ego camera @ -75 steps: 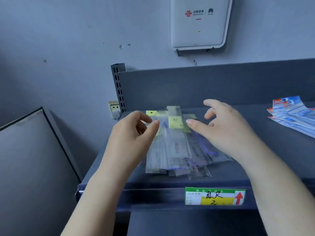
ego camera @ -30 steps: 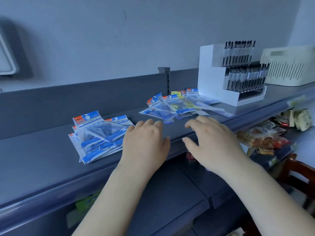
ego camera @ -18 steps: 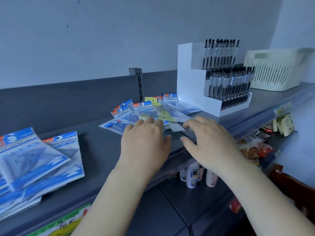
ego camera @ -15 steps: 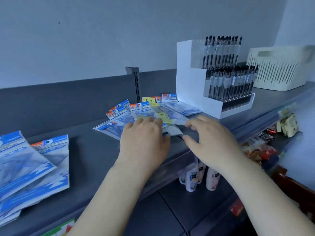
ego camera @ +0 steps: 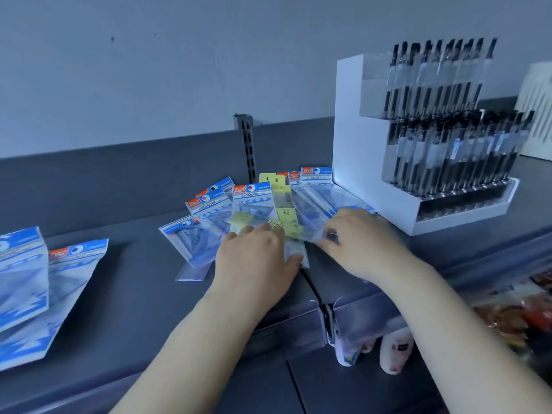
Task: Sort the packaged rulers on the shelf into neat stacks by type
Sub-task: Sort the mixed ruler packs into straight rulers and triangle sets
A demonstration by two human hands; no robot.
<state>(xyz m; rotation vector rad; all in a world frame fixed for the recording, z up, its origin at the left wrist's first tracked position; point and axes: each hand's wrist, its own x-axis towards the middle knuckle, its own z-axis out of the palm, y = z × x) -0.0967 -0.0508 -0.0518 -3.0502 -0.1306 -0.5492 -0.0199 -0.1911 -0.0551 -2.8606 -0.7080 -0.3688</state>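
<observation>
A loose pile of packs lies fanned out mid-shelf: blue "Geometric" set packs point(ego camera: 254, 198) mixed with clear straight-ruler packs with yellow labels point(ego camera: 283, 211). My left hand point(ego camera: 257, 261) lies palm down on the near side of the pile, its thumb over a clear pack point(ego camera: 298, 252). My right hand point(ego camera: 367, 243) is at the pile's right side, its fingertips pinching the end of a clear yellow-labelled ruler pack point(ego camera: 304, 233). A separate stack of blue set packs point(ego camera: 27, 282) sits at the far left of the grey shelf point(ego camera: 134, 294).
A white tiered pen display point(ego camera: 358, 162) full of black pens stands just right of the pile. A white slatted basket point(ego camera: 537, 109) is behind it. Bottles point(ego camera: 397, 351) and snack packs point(ego camera: 513, 315) sit on the lower shelf.
My view swung right from the clear-ruler stack, past the blue stack, to the mixed pile. Both hands moved forward onto it, and the right fingers closed on a clear pack.
</observation>
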